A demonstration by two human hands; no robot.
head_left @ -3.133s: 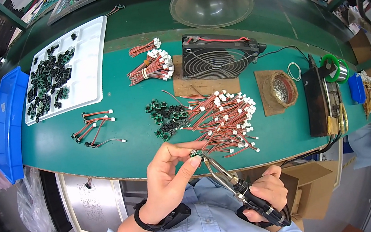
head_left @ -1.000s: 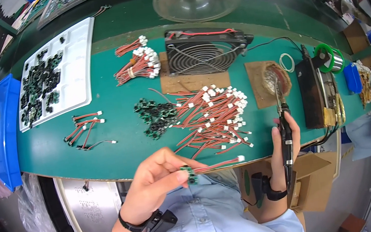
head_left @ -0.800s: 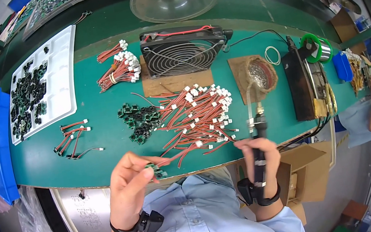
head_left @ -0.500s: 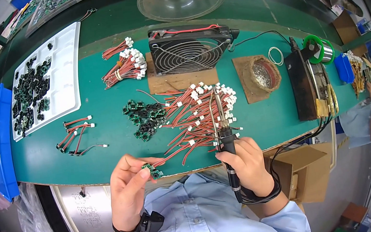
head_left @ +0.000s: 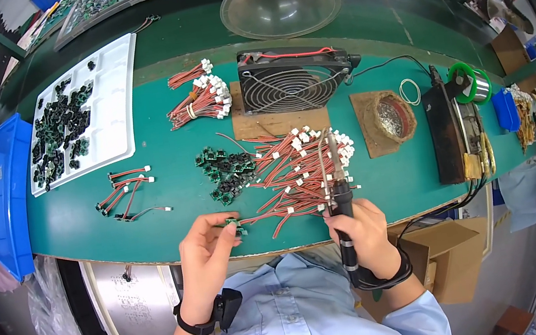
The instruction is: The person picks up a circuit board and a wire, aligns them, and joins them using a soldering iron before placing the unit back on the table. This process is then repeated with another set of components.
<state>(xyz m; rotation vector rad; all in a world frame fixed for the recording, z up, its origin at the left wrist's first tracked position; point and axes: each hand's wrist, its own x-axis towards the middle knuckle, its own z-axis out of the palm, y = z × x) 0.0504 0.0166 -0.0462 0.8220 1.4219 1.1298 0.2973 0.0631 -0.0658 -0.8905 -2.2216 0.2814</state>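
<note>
A small green circuit board (head_left: 236, 227) is pinched between the thumb and fingers of my left hand (head_left: 203, 255), near the table's front edge. A red-and-black wire runs from it to the right, toward my other hand. My right hand (head_left: 365, 228) is wrapped round a black soldering iron (head_left: 343, 218), whose metal end points away from me over the wires. Beyond my hands lies a pile of red-and-black wires with white connectors (head_left: 303, 165). Next to it, on the left, is a heap of green and black boards (head_left: 225, 174). The solder joint itself is too small to make out.
Several wired boards (head_left: 125, 196) lie on the left, near a white tray (head_left: 116, 114) and blue bin (head_left: 7, 202). Behind the pile stand bundled wires (head_left: 201, 101) and a black fan (head_left: 293, 79). Rightward are a tip-cleaning pot (head_left: 392, 118), soldering station (head_left: 445, 132) and solder spool (head_left: 470, 83).
The whole view has shifted, so the bench appears farther right and slightly lower. My left hand has turned and moved the board away from my body. The iron stays in my right hand.
</note>
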